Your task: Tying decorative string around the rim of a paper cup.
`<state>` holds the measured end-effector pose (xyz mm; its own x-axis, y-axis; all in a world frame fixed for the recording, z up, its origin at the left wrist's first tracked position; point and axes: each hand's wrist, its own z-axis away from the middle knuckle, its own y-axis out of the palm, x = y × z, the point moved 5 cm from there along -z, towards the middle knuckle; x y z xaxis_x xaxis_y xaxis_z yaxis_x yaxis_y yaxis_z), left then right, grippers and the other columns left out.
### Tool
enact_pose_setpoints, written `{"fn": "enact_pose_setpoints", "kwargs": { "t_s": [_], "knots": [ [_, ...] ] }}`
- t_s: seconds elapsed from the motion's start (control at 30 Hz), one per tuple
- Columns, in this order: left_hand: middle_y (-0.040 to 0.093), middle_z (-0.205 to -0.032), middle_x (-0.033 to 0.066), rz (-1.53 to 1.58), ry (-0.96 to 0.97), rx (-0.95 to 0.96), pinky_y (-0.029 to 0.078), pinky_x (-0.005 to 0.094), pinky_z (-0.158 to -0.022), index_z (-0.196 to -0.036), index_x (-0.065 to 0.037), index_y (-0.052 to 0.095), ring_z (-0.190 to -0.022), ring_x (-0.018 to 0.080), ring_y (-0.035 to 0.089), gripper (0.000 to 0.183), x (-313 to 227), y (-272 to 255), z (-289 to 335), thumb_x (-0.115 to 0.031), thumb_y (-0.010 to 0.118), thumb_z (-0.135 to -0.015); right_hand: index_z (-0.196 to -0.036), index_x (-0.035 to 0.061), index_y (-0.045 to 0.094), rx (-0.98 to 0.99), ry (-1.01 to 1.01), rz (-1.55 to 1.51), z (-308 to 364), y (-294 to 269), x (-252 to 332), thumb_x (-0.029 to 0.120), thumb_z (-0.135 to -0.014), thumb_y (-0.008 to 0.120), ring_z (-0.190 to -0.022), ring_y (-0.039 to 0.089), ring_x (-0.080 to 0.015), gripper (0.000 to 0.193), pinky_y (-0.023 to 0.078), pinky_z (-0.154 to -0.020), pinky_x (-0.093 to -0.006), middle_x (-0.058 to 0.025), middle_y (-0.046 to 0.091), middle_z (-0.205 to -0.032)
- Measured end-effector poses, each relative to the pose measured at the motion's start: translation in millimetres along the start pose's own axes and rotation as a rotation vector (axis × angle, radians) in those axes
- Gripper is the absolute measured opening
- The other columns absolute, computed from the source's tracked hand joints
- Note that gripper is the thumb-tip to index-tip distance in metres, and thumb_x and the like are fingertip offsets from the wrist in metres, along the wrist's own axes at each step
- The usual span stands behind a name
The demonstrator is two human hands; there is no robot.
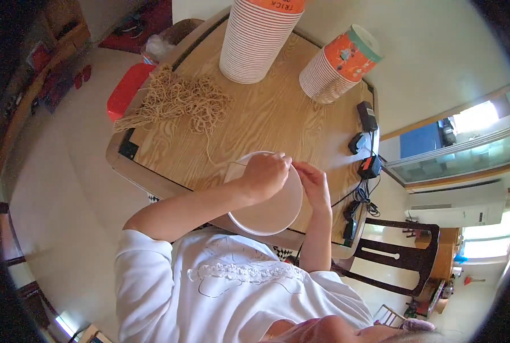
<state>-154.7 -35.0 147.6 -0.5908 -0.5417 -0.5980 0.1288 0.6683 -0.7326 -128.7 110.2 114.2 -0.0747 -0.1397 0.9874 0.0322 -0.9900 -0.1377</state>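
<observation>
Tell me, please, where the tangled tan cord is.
In the head view, the tangled tan cord lies on the left part of the wooden table, left of the tall tub stack.

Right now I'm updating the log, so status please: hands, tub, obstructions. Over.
Left hand and right hand close together at far rim of white tub. Exact grip unclear. Twine strand trails from heap toward tub.

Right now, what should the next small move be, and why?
Perhaps the bare left hand should gently draw in the thin tan strand: it curves loosely from the tangled tan twine heap toward the round white container, where that hand and the bare right hand are close together.
</observation>
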Motion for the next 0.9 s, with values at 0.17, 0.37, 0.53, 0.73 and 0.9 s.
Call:
{"fn": "enact_pose_setpoints", "kwargs": {
  "t_s": [0.17, 0.37, 0.53, 0.73, 0.9],
  "knots": [
    [0.058, -0.072, 0.0111, -0.034, 0.005, -0.003, 0.047, 0.0418, -0.061, -0.075, -0.005, 0.056, -0.068, 0.0297, 0.06, 0.011, -1, 1, 0, -0.016, 0.059, -0.077, -0.1, -0.0015, 0.061, 0.047, 0.01, -0.001, -2, -3, -11, 0.004, -0.085, 0.055, -0.088, 0.057, -0.0108, 0.017, 0.046, -0.079, -0.0237, -0.004, 0.063, -0.094],
    [0.058, -0.073, 0.0116, -0.04, 0.002, 0.006, 0.048, 0.0418, -0.061, -0.076, -0.005, 0.057, -0.069, 0.0296, 0.06, 0.011, -2, 0, 3, -0.016, 0.058, -0.078, -0.097, -0.0011, 0.062, -0.053, 0.115, 0.012, 3, 0, -14, 0.005, -0.085, 0.054, -0.085, 0.056, -0.01, 0.015, 0.046, -0.075, -0.024, -0.0036, 0.063, -0.09],
    [0.059, -0.074, 0.0124, -0.117, 0.013, -0.019, 0.05, 0.039, -0.061, -0.076, -0.003, 0.057, -0.07, 0.0279, 0.062, 0.01, -6, -8, 3, -0.013, 0.055, -0.076, -0.099, -0.0009, 0.061, -0.074, 0.113, 0.102, 8, 2, -3, 0.006, -0.086, 0.054, -0.086, 0.056, -0.0112, 0.017, 0.046, -0.076, -0.0253, -0.0058, 0.063, -0.093],
    [0.063, -0.08, 0.0094, 0.436, -0.182, 0.138, 0.048, 0.0319, -0.066, -0.082, -0.001, 0.06, -0.074, 0.021, 0.062, 0.009, -4, -30, 1, -0.009, 0.061, -0.078, -0.098, -0.0027, 0.06, -0.226, -0.224, -0.03, 23, 3, 48, -0.006, -0.077, 0.06, -0.086, 0.058, -0.0148, 0.021, 0.045, -0.08, -0.0262, -0.0079, 0.062, -0.093],
    [0.063, -0.072, 0.0074, 0.908, -0.225, 0.117, 0.047, 0.0263, -0.061, -0.083, 0.001, 0.063, -0.066, 0.0122, 0.058, 0.009, 12, -6, 5, -0.006, 0.061, -0.077, -0.093, -0.0013, 0.061, -0.105, -0.275, 0.065, 22, 14, 54, -0.007, -0.07, 0.067, -0.083, 0.059, -0.0144, 0.024, 0.046, -0.077, -0.0256, -0.006, 0.063, -0.088]
  ]
}}
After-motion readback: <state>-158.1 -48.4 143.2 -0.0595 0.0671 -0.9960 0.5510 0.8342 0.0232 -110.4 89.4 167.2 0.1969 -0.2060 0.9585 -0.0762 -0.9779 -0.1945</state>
